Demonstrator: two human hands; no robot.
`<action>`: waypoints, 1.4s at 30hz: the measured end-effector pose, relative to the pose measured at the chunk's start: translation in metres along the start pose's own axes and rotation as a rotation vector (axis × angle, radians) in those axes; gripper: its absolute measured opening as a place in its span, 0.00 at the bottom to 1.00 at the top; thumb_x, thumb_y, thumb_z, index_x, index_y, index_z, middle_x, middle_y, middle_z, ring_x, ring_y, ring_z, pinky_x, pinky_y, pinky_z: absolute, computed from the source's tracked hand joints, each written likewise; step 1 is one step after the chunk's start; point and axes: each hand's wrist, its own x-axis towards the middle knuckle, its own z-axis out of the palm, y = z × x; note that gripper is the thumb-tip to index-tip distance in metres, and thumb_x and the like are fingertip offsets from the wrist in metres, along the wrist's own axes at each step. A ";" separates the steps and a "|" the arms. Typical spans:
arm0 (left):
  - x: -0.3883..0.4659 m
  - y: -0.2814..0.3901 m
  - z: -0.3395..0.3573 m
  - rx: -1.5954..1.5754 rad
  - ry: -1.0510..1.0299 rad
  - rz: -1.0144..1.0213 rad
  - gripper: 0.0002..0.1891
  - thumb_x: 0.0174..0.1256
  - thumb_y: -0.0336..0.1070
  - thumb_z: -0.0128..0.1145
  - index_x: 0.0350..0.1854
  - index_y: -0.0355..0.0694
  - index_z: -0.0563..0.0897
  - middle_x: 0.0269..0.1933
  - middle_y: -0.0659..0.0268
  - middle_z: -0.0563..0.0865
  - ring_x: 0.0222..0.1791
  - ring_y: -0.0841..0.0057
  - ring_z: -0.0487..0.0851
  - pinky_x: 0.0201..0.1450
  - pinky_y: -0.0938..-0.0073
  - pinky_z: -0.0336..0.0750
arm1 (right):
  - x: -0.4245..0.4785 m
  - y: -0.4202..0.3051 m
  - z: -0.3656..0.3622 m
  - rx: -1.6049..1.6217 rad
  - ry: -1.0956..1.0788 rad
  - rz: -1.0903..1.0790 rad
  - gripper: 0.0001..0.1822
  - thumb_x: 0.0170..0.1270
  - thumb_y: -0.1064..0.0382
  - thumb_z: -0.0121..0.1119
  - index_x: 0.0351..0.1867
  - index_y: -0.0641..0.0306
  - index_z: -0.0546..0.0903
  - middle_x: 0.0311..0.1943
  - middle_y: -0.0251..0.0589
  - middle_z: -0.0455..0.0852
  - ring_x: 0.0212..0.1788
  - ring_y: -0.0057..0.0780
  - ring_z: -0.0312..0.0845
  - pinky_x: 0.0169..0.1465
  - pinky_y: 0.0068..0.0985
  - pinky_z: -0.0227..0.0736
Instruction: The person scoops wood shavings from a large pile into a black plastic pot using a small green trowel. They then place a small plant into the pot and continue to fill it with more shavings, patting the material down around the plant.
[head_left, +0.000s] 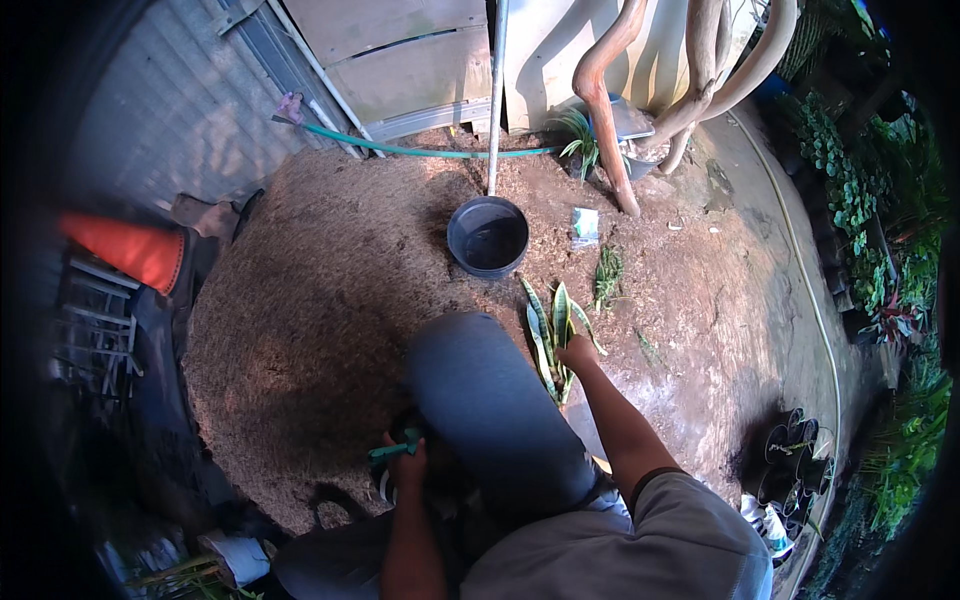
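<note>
My right hand (577, 354) grips a snake plant (559, 319) by its leaves, low down. Its tall leaves have yellow edges and point away from me over the ground. Down beside my bent knee, my left hand (406, 459) is closed around a green hand tool (393, 451); its kind cannot be made out. Below that hand is something dark, largely hidden by shadow and my leg. A round black plastic pot (488, 237) stands upright on the soil beyond my knee.
A metal pole (497, 97) rises behind the pot. Nearby lie a plastic packet (585, 227) and cut greenery (608, 276). A green hose (450, 154) crosses the back. Bare trunks (604, 105) stand at right, small black pots (784, 457) lower right, an orange cone (139, 250) left.
</note>
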 end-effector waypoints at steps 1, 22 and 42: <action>0.001 0.002 -0.001 -0.006 -0.009 0.000 0.49 0.56 0.53 0.69 0.72 0.28 0.59 0.65 0.35 0.72 0.65 0.41 0.72 0.66 0.53 0.69 | -0.004 -0.001 0.005 0.033 0.011 0.059 0.21 0.52 0.48 0.68 0.36 0.66 0.84 0.41 0.57 0.87 0.46 0.53 0.85 0.50 0.43 0.79; -0.006 0.039 -0.026 -0.029 -0.091 -0.180 0.46 0.58 0.54 0.67 0.74 0.39 0.59 0.54 0.42 0.83 0.53 0.41 0.81 0.53 0.51 0.77 | -0.266 -0.241 -0.300 0.990 0.700 -0.983 0.10 0.66 0.70 0.66 0.46 0.71 0.80 0.31 0.40 0.87 0.29 0.19 0.80 0.34 0.16 0.76; 0.002 0.030 -0.029 -0.192 -0.176 -0.161 0.48 0.63 0.55 0.62 0.79 0.42 0.50 0.66 0.38 0.73 0.66 0.41 0.71 0.66 0.50 0.68 | -0.202 -0.228 0.094 0.018 -0.500 -1.010 0.11 0.59 0.59 0.61 0.38 0.63 0.83 0.36 0.51 0.87 0.43 0.51 0.84 0.47 0.40 0.77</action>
